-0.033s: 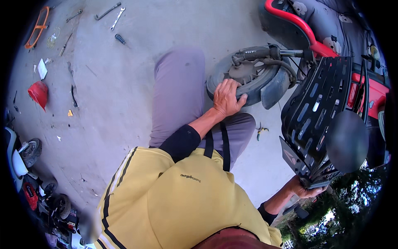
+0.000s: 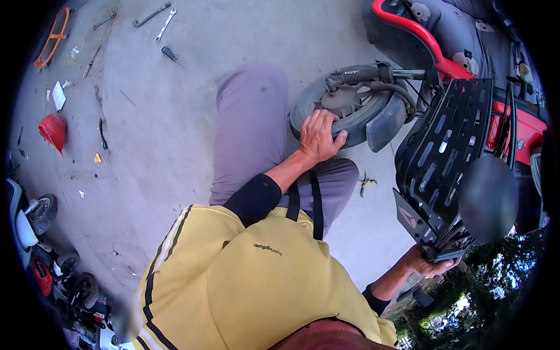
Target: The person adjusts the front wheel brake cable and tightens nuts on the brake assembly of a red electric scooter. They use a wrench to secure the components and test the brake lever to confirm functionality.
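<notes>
My left hand [image 2: 318, 134] rests with curled fingers gripping the tyre of a front wheel [image 2: 338, 108], which lies low on its side with its grey fork [image 2: 364, 76] and black mudguard [image 2: 382, 125] attached. My right hand [image 2: 430, 262] is wrapped round a dark part at the lower end of a black slotted basket [image 2: 443, 151] on the red vehicle [image 2: 423, 35]. A blurred round shape [image 2: 487, 198] covers part of the basket's right side. Small pliers [image 2: 366, 185] lie on the floor below the wheel.
Upper left on the concrete floor [image 2: 146, 105] lie wrenches [image 2: 165, 26], an orange frame [image 2: 53, 38], a red plastic piece [image 2: 52, 131] and other small items. Several parked scooters [image 2: 41, 268] line the lower left edge. Trees [image 2: 484, 280] show at the lower right.
</notes>
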Motion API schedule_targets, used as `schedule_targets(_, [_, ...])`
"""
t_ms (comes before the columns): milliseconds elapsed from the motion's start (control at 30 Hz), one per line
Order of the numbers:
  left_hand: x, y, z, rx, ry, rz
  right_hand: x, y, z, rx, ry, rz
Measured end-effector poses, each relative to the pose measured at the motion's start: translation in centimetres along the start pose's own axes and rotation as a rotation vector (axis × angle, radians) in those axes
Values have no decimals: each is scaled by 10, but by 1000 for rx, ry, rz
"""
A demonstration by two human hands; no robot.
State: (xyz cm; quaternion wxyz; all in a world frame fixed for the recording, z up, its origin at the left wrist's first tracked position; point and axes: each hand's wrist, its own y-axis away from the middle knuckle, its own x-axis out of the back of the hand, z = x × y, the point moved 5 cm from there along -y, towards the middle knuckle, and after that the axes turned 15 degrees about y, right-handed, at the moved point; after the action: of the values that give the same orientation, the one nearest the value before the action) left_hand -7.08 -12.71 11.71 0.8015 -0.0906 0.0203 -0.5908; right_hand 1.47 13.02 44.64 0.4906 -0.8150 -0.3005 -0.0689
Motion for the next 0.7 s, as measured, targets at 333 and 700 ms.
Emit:
schedule_targets(333, [9,-24,59,-68,132,-110,21,-8,10,25,-15,-2])
schedule_targets(700, [95,-156,269,-750,348,51,-4,-12,-36,129,9,-51])
